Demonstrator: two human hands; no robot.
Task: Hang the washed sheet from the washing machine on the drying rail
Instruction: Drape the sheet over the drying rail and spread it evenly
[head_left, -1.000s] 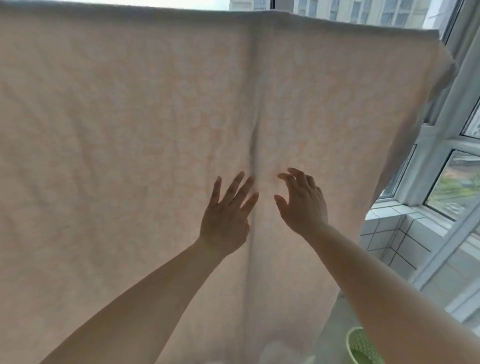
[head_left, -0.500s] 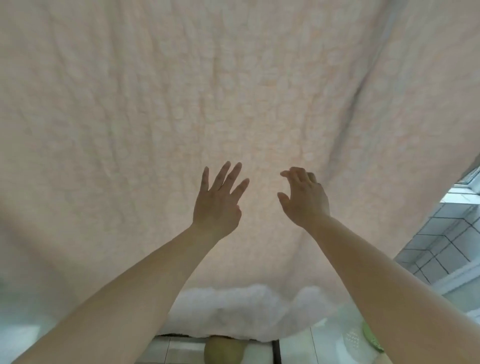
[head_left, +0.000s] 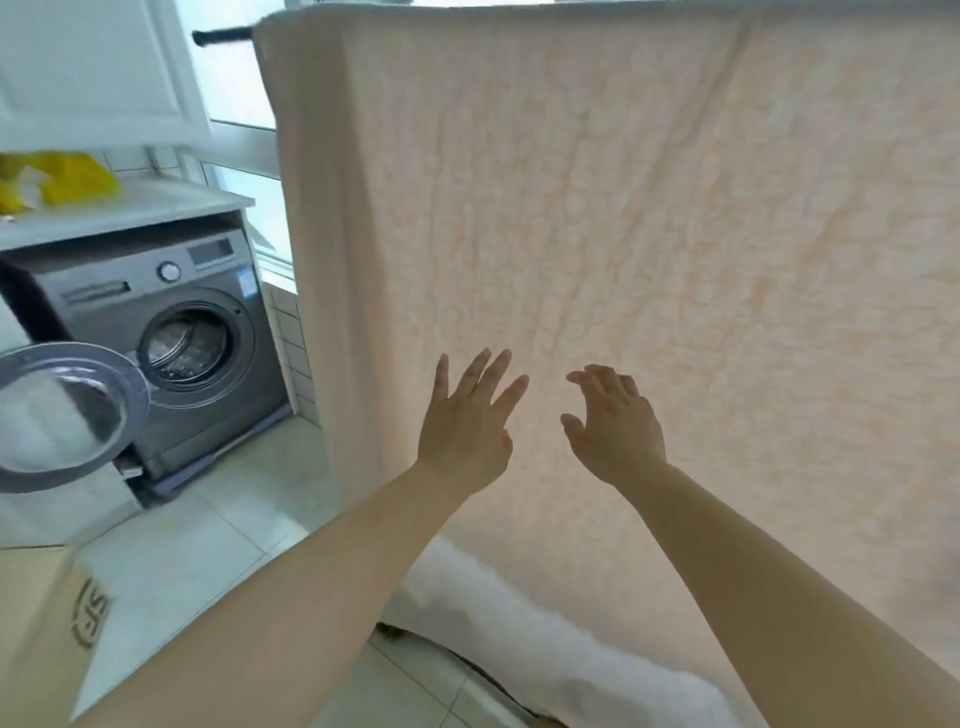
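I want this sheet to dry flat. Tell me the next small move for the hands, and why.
Probably lay both palms on the sheet and stroke outward and down. It already hangs over the drying rail, but creases run diagonally above the hands. The left hand and right hand are open, fingers spread, holding nothing; whether they touch the cloth is unclear.

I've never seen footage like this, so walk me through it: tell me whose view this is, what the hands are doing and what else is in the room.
The picture comes from a camera worn on a person's head, looking forward and down at their own bare arms. The left hand and right hand are both open, fingers spread, reaching toward a pale peach sheet; neither grips anything. The sheet is draped over a dark drying rail near the top. At the left stands a grey washing machine with its round door swung open. A cardboard box sits on the tiled floor.
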